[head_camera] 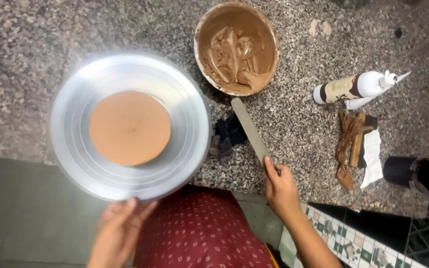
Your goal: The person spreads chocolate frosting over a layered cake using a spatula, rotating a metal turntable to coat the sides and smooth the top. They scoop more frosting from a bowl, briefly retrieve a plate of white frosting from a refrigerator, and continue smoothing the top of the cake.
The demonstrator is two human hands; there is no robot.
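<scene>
Head view, looking down on a speckled granite counter (35,44). Left of centre, a round metal turntable (75,149) carries a flat, round cake layer (130,127) coated in light brown frosting; the layer sits near the middle of the plate, with bare metal showing all around it. The left hand (120,228), at the lower left of the frame, touches the near rim of the turntable with its fingertips; its grip is loose and open, closed around nothing. The right hand (280,187), at lower centre right, holds the handle end of a long, straight icing spatula (248,128); its grip is closed on the handle, and the blade runs up and to the left, its tip just beside a round bowl (269,30) at the upper centre. The bowl contains brown frosting (234,49) and stands apart from the turntable. Between turntable and spatula lies a small dark crumpled cloth (227,136). At the right of the frame, a white squeeze bottle (356,87) lies on its side; below it, a frosting-smeared tool (351,141) rests beside a white paper scrap (372,154). A dark cup (400,171) lies at the far right edge. A red patterned garment (199,233) fills the lower centre.
</scene>
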